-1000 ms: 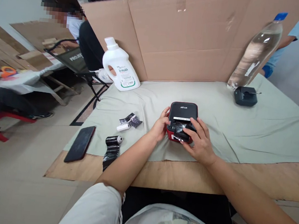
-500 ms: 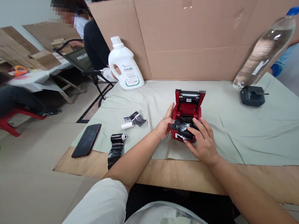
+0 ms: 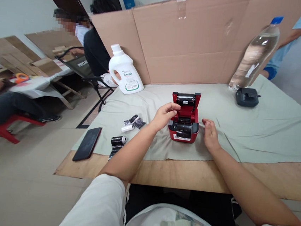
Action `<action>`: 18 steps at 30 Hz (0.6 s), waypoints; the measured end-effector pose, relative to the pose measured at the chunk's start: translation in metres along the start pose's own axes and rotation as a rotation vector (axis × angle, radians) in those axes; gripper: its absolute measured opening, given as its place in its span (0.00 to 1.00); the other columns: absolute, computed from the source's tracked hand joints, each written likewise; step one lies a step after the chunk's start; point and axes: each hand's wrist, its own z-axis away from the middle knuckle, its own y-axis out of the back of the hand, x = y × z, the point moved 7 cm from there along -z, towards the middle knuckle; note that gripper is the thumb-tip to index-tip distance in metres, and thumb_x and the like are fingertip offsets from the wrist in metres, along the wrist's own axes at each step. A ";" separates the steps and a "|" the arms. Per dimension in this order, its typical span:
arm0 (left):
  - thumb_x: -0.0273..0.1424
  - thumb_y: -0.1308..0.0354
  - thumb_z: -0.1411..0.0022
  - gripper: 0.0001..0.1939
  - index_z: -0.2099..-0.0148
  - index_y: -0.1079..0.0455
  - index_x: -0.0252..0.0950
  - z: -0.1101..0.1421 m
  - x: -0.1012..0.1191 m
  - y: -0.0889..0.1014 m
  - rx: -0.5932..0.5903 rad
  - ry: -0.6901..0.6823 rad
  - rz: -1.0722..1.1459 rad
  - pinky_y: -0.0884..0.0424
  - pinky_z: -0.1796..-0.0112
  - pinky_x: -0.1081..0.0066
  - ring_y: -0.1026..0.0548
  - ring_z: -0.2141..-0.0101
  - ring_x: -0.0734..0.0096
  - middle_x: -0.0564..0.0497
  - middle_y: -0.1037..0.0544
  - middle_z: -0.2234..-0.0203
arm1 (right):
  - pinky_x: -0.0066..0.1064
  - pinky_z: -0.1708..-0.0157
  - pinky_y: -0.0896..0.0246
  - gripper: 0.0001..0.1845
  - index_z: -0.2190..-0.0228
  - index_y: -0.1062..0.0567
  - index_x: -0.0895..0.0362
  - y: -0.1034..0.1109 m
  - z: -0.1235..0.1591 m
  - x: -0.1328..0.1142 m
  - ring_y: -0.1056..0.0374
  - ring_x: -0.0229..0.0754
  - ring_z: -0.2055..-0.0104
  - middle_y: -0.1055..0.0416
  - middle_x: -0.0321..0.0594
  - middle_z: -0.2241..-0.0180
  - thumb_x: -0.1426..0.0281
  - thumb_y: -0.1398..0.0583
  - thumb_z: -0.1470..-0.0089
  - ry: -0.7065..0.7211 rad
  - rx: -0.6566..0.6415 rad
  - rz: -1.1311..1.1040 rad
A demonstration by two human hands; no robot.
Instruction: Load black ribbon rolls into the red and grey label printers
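Note:
A small red and black label printer (image 3: 173,133) stands on the cloth in front of me, its lid (image 3: 186,99) raised. Black ribbon film (image 3: 184,130) runs out over its front edge and hangs down. My left hand (image 3: 164,116) is at the printer's left side, fingers stretched toward the raised lid; whether they touch it I cannot tell. Just off the right side, my right hand (image 3: 210,134) is held with its fingers loosely curled and nothing in it. To the left lie a black ribbon roll (image 3: 118,141), partly behind my forearm, and a white roll (image 3: 127,128) beside crumpled black film (image 3: 137,121).
A phone (image 3: 87,144) lies near the left edge. At the back stand a white jug (image 3: 126,73) and a tilted water bottle (image 3: 255,55) against a cardboard wall (image 3: 185,52), with a dark device (image 3: 247,97) nearby. People sit to the left; another person is behind at right.
Both hands have come off the printer's front: the left rose toward the lid, the right drew away to the right. The ribbon film now hangs uncovered over the front.

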 end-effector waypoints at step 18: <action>0.41 0.49 0.37 0.16 0.57 0.26 0.38 -0.031 -0.003 -0.061 -0.549 0.085 -0.884 0.51 0.41 0.50 0.29 0.50 0.56 0.48 0.20 0.60 | 0.48 0.48 0.38 0.32 0.60 0.29 0.54 -0.002 -0.003 0.006 0.31 0.49 0.52 0.26 0.47 0.58 0.41 0.56 0.41 0.022 -0.017 -0.022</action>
